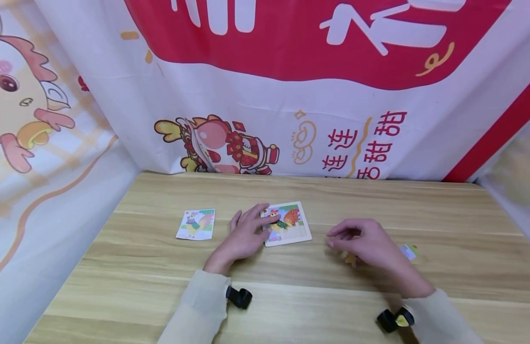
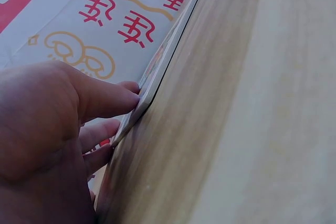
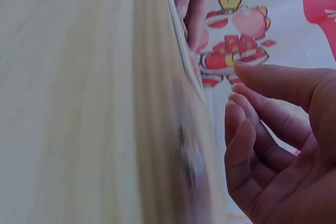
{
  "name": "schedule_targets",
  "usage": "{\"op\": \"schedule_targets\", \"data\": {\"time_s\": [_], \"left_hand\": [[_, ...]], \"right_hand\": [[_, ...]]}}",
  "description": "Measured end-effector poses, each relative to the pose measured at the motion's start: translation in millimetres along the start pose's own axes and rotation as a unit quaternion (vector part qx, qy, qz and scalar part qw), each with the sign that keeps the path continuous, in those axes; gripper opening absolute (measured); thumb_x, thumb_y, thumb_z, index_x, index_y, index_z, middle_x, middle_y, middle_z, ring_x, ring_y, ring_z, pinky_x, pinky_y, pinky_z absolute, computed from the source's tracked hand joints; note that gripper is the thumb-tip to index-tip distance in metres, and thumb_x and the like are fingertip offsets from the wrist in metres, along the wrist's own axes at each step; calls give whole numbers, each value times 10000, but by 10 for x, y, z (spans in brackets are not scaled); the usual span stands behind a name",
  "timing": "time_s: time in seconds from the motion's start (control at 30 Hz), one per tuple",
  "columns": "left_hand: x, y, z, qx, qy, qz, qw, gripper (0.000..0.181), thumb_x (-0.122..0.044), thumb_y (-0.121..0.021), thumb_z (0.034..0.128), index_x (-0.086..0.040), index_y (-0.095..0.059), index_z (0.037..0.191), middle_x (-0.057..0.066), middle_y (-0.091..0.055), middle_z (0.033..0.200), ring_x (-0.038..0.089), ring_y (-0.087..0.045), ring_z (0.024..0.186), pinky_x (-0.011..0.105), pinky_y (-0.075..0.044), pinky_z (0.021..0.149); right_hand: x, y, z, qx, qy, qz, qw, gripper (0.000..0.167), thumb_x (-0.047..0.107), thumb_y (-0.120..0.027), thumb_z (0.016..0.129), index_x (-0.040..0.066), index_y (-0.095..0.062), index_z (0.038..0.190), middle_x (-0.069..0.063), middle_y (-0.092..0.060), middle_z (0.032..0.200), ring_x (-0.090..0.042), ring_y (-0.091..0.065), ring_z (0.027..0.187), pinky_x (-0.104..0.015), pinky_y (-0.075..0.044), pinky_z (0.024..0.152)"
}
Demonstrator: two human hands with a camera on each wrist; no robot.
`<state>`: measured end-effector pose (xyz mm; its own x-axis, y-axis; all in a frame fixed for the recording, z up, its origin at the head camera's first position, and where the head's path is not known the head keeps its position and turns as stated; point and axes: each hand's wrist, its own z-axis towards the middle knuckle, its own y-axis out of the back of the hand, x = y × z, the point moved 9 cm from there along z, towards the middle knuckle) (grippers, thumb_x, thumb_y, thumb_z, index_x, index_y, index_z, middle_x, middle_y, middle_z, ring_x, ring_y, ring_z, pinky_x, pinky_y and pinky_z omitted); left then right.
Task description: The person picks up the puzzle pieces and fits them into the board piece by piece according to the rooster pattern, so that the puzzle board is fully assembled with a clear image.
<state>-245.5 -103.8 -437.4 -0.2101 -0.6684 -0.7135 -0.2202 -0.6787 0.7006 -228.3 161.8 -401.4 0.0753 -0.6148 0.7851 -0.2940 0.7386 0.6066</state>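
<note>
A square puzzle board with a pale rim and a colourful rooster picture lies flat on the table. My left hand rests at its left side, fingers reaching over the picture; in the left wrist view the thumb touches the board's edge. To the right, my right hand hovers above the table with loosely curled fingers. The right wrist view shows nothing between its thumb and fingertips. An orange-yellow puzzle piece lies below that hand, partly hidden. Another small piece sits beside the right wrist.
A picture card showing a similar rooster lies left of the board. Behind the wooden table hangs a printed cloth, and another patterned cloth covers the left side.
</note>
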Motion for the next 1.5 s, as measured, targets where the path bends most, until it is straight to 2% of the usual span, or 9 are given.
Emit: {"op": "schedule_targets", "data": {"time_s": [0.2,0.33,0.5,0.63,0.83,0.97,1.1,1.27,1.5], "left_hand": [[-26,12,-2,37,49,-1,10000,438,-204,-601,1066,-234,-644,1501,45,-317,1780,353,-199,1676,611,78,1334],[0,-2,3,101,127,-2,9999,442,-213,-597,1071,-247,-631,1511,21,-295,1790,324,-177,1686,587,94,1337],[-3,1,-3,28,6,-1,10000,442,-224,-585,1071,-264,-635,1508,32,-312,1783,348,-195,1677,618,79,1330],[-24,12,-7,-28,-102,-7,9999,439,-213,-583,1069,-253,-649,1501,56,-332,1771,375,-213,1665,660,55,1319],[-100,51,-41,6,-144,-104,9998,432,-199,-593,1061,-224,-666,1486,89,-344,1762,401,-222,1656,701,43,1309],[-85,38,-41,18,-127,-50,9999,439,-203,-589,1064,-223,-653,1498,84,-331,1769,395,-210,1662,687,51,1315],[-49,19,-32,31,-80,-1,10000,443,-206,-586,1070,-234,-638,1509,63,-317,1778,371,-202,1670,643,62,1326],[-42,18,-25,-63,-223,-19,9997,430,-208,-589,1068,-229,-659,1491,92,-342,1761,411,-230,1648,698,26,1305],[-124,62,-59,-14,-150,-109,9998,431,-175,-591,1060,-208,-667,1483,103,-350,1755,416,-229,1648,699,36,1310]], "right_hand": [[-274,107,-127,341,-352,141,9987,299,164,-877,886,87,-787,1160,-61,-755,1024,-199,-652,915,-260,-573,705],[-353,185,-138,476,-265,-135,9984,359,196,-918,842,105,-781,1160,-66,-723,1022,-211,-614,938,-240,-534,727],[-326,191,-149,529,-140,-607,9967,464,281,-976,785,129,-774,1174,-39,-689,1019,-214,-578,946,-230,-493,736],[-283,161,-154,521,50,-810,9953,458,233,-973,790,121,-775,1189,-26,-689,1030,-199,-578,940,-230,-496,734],[-255,134,-153,648,114,-1029,9925,413,194,-959,809,143,-765,1171,-11,-685,1045,-187,-580,949,-230,-506,751],[-224,124,-169,728,258,-1047,9915,437,191,-969,795,116,-716,1143,-15,-662,1028,-191,-570,949,-238,-495,740],[-226,127,-178,693,235,-941,9929,450,188,-976,786,129,-666,1108,-18,-642,1004,-201,-570,943,-233,-506,739],[-243,144,-170,611,176,-843,9944,446,195,-976,786,139,-663,1098,-25,-651,994,-213,-580,933,-239,-518,737],[-247,200,-161,374,256,-717,9964,385,122,-948,808,134,-683,1087,-26,-674,959,-194,-607,892,-238,-532,724]]}}
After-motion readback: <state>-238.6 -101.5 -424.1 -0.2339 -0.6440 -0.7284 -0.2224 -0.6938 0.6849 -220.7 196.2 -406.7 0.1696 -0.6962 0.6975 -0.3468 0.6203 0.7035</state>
